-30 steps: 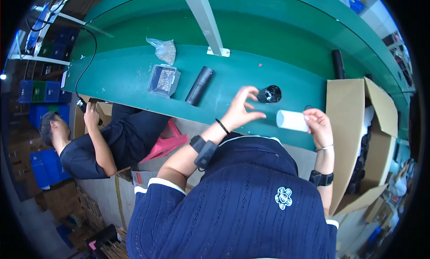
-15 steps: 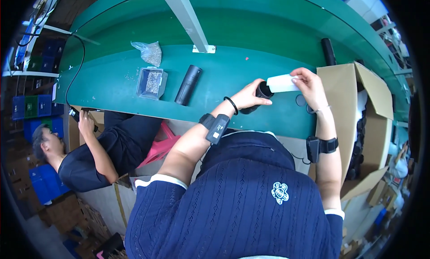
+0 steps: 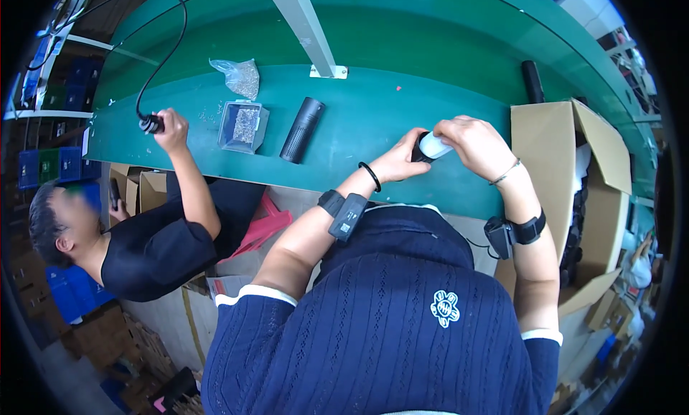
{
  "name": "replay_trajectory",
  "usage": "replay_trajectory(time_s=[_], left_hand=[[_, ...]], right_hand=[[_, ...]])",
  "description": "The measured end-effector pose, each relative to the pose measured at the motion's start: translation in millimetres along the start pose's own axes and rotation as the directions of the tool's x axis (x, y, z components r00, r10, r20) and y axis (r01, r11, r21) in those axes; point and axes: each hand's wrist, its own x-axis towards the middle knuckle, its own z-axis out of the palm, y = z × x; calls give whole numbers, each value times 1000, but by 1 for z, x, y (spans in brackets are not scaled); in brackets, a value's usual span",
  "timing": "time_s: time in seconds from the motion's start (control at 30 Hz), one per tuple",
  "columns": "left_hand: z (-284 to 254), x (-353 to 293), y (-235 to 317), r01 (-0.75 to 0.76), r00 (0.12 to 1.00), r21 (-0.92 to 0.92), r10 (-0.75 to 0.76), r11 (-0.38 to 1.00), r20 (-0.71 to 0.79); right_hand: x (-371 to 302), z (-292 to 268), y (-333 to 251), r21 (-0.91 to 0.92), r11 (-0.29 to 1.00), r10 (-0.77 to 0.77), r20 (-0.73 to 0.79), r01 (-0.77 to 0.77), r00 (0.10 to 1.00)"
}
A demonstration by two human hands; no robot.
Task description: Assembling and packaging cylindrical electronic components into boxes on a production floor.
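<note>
My left hand is wrapped round a black tube above the near part of the green table. A smooth white cylinder sits partly inside the tube's open end, its outer part still showing. On that outer part are the closed fingers of my right hand, which covers some of it. The tube's lower portion is hidden by my left hand. To the left, a black cylinder with a perforated section lies on the table.
A grey bin of small metal parts and a clear bag of similar parts stand left. An open cardboard box is at right, with another black tube behind. A co-worker's hand holds a corded black tool.
My right hand has moved left and pushed the white cylinder deeper into the black tube. The co-worker has raised the corded tool over the table.
</note>
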Motion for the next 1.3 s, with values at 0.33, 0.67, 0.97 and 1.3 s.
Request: replay_trajectory(time_s=[0.33,0.67,0.97,1.3], left_hand=[[3,-10,9,-140,974,220,174,965,-143],[-1,-41,48,-296,952,555,290,778,102],[3,-50,47,-324,938,650,321,687,129],[12,-51,45,-312,931,691,356,652,84]], right_hand=[[-10,40,-7,77,991,101,82,-107,992],[-40,71,4,232,970,89,-65,-71,994],[-47,77,1,273,962,24,-14,-19,1000],[-50,87,1,193,981,1,20,-4,1000]])
